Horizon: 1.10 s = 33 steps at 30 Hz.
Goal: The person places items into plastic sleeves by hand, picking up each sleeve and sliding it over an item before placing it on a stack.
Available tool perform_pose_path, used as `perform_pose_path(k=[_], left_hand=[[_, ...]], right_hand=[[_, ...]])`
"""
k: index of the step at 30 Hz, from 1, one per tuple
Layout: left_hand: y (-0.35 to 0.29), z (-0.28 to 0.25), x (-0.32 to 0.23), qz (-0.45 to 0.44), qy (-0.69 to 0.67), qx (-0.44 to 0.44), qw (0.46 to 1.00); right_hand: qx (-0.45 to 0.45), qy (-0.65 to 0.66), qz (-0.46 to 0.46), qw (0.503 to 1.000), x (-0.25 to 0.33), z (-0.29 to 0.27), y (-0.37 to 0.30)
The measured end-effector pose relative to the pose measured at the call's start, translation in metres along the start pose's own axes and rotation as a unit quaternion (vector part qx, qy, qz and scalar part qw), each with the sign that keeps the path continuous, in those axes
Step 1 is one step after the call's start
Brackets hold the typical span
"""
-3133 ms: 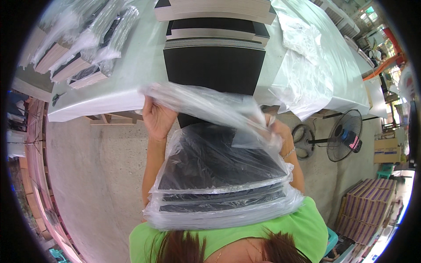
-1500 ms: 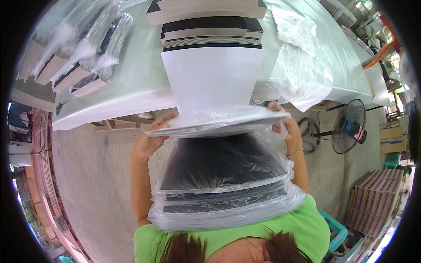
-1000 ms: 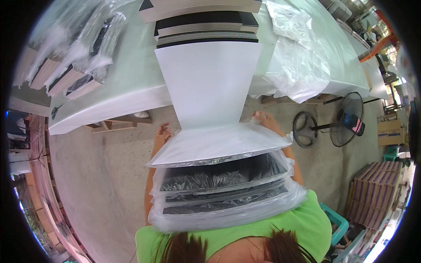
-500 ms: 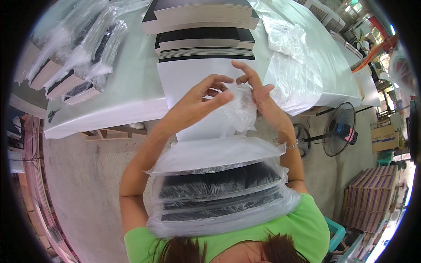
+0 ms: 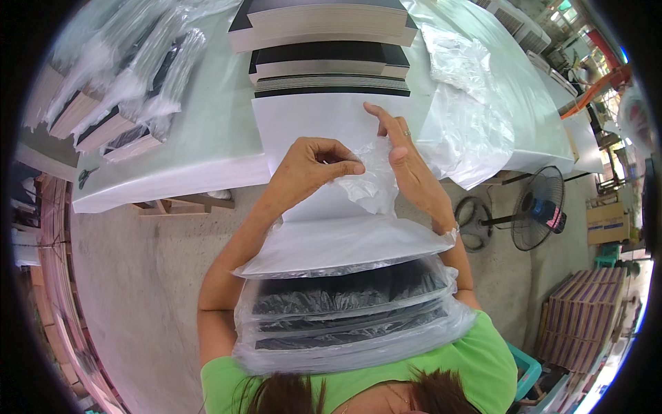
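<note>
A tall bagged stack point(image 5: 345, 297) of black and white sheets, wrapped in clear plastic, leans between my arms and my green shirt. Its loose clear plastic point(image 5: 376, 183) bunches up between my hands. My left hand point(image 5: 310, 169) is closed in a pinch on the edge of this plastic. With fingers stretched and the thumb apart, my right hand point(image 5: 407, 162) lies against the plastic's right side. Behind the hands, a white sheet point(image 5: 303, 121) hangs over the table's near edge. Past it stand piles of black-covered thick boards or books point(image 5: 331, 62).
Bagged stacks point(image 5: 103, 127) lie on the left of the white-covered table point(image 5: 193, 155), with scissors point(image 5: 85, 177) near its corner. Empty plastic bags point(image 5: 462, 117) lie on the right. A standing fan point(image 5: 538, 207), a tall strapped stack point(image 5: 579, 310) and a teal crate point(image 5: 525, 369) stand at right.
My left hand has dropped slightly and closed from spread fingers into a pinch on the plastic. My right hand has moved down a little. The bunched plastic has spread and shifted.
</note>
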<state>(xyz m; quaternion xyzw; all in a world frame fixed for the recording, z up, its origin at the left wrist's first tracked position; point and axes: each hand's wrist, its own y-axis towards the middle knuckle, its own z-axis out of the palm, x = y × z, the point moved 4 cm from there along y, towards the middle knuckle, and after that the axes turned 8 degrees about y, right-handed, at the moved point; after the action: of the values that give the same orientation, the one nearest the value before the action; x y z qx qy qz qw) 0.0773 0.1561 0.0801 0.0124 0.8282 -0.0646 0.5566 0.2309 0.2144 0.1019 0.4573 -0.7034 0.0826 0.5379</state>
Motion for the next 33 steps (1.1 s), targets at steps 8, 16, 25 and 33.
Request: perform_pose_path(k=[8,16,25,33], left_hand=[[0.002,0.009,0.017,-0.003,-0.161,0.005,0.987],[-0.002,0.017,0.014,-0.055,-0.309,0.018,0.949],[-0.001,0.018,0.021,-0.016,-0.262,0.020,0.965],[0.000,0.005,0.038,-0.038,-0.346,-0.031,0.937]], right_hand=[[0.020,0.009,0.009,1.000,-0.003,0.004,-0.005],[0.000,0.009,-0.006,1.000,-0.006,0.002,-0.012],[-0.015,-0.056,-0.058,0.997,0.003,0.003,-0.009],[-0.052,0.350,-0.041,0.935,-0.012,0.005,-0.011]])
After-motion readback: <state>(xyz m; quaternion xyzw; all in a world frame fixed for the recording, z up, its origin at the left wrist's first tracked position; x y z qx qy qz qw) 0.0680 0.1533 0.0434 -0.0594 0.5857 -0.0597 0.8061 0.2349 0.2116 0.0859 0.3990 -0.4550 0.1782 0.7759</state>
